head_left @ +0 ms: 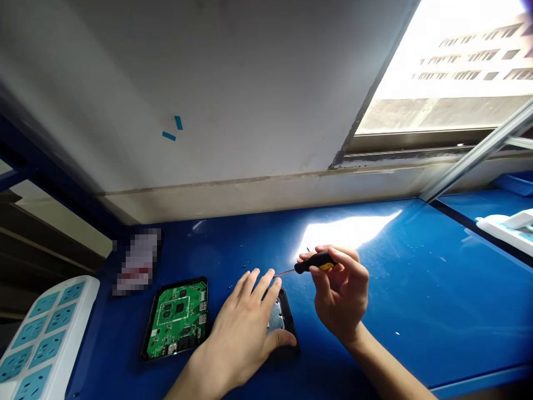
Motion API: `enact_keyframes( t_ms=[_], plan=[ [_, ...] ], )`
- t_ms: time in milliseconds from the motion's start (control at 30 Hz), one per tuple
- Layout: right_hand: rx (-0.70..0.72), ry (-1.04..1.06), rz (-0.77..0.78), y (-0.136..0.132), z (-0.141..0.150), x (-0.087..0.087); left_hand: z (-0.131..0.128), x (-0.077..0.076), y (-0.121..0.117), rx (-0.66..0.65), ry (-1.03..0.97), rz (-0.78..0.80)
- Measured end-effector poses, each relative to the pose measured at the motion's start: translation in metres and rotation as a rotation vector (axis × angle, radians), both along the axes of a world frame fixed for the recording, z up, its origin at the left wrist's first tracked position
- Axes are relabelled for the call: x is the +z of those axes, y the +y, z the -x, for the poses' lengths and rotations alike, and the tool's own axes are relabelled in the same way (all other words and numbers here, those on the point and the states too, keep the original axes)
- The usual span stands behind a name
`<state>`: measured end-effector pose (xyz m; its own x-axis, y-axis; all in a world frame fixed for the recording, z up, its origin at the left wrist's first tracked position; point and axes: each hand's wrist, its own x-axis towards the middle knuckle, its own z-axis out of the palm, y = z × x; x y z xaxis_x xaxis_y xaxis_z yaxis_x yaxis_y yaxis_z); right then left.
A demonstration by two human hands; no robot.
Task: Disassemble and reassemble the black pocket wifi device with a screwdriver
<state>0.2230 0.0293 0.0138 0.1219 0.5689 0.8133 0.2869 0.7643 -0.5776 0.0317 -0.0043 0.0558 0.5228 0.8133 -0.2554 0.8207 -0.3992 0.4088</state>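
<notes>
The person's right hand (343,283) is closed around the handle of a screwdriver (318,262), which is black with a yellow patch. Thumb and fingers wrap the handle, and the thin shaft points toward the left hand (247,316), its tip ending beside the fingertips there. Whether the tip touches anything cannot be made out.

The left hand is open and laid flat, palm down, over a black case (288,311) with a silvery metal part inside. Its fingers reach past the far side of the case, and the thumb lies across the near right corner. The hand covers much of the case and presses on it or rests there without wrapping around it.

To the left of that hand, well apart from the screwdriver, a green circuit board (179,316) sits in a second black frame on the blue table (375,300). Farther left are a white power strip (85,316) with light blue sockets and, beyond the board, a pixelated item (139,258). A few tiny dark bits (244,265) lie on the table beyond the left hand.
</notes>
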Motion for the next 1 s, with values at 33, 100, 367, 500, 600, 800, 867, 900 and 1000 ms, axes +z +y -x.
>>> enact_keyframes(
  t_ms=[33,100,367,500,600,800,867,900,1000],
  plan=[
    [-0.006,0.000,-0.006,0.000,-0.001,0.001,-0.002,-0.001,0.003,-0.003,0.009,-0.012],
    [-0.014,0.000,-0.016,-0.001,-0.003,0.003,-0.005,-0.005,0.007,-0.008,0.021,-0.036],
    [0.003,-0.009,-0.032,-0.001,-0.008,0.003,0.008,-0.016,0.009,0.014,-0.003,-0.059],
    [-0.026,-0.062,0.019,-0.002,-0.009,-0.001,0.032,-0.019,-0.001,0.104,-0.040,-0.032],
    [-0.025,-0.101,0.036,-0.004,-0.006,-0.002,0.049,-0.026,-0.016,0.165,-0.070,-0.025],
    [0.058,-0.139,0.015,-0.011,-0.001,-0.005,0.042,-0.072,-0.070,0.308,-0.197,-0.329],
    [0.075,-0.130,0.015,-0.014,-0.001,-0.007,0.031,-0.090,-0.088,0.375,-0.279,-0.493],
    [0.077,-0.127,0.016,-0.016,0.000,-0.007,0.025,-0.098,-0.094,0.429,-0.299,-0.570],
    [0.077,-0.145,0.003,-0.019,0.001,-0.007,0.016,-0.109,-0.105,0.577,-0.329,-0.739]
  ],
)
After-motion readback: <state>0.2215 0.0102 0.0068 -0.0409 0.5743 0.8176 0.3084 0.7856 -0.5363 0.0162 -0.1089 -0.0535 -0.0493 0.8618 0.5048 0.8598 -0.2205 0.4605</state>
